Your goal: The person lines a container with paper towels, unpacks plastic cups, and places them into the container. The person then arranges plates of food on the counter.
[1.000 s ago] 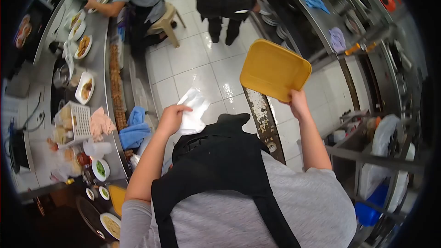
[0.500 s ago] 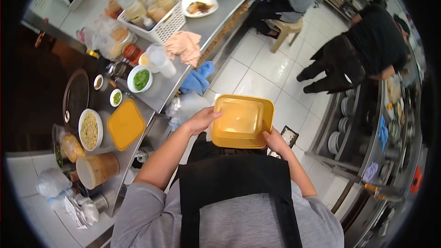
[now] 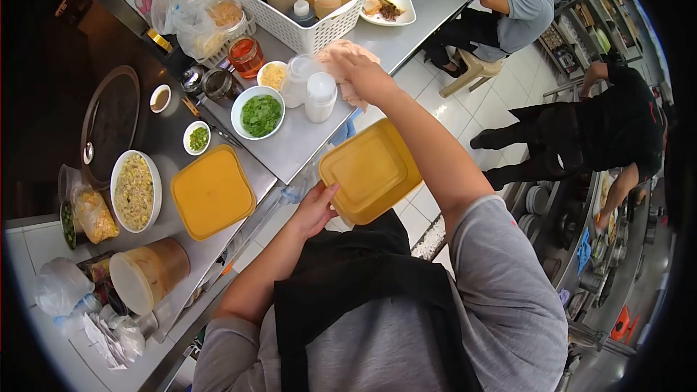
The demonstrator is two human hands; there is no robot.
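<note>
My left hand is closed on the near left edge of a yellow plastic container, held tilted in front of my apron. My right hand reaches across above it to the pink cloth on the steel counter; its fingertips lie on the cloth, and whether they grip it cannot be made out. Beside the cloth stand a clear plastic cup, a white-capped shaker and a bowl of chopped greens. A flat yellow lid lies on the lower counter at the left.
A white basket of sauce bottles and a plate of food are at the back. Left are a bowl of food and a tub. One person sits; another bends over the right counter.
The view has turned toward the left counter. My right hand has let go of the container and moved to the pink cloth. The white paper in my left hand no longer shows.
</note>
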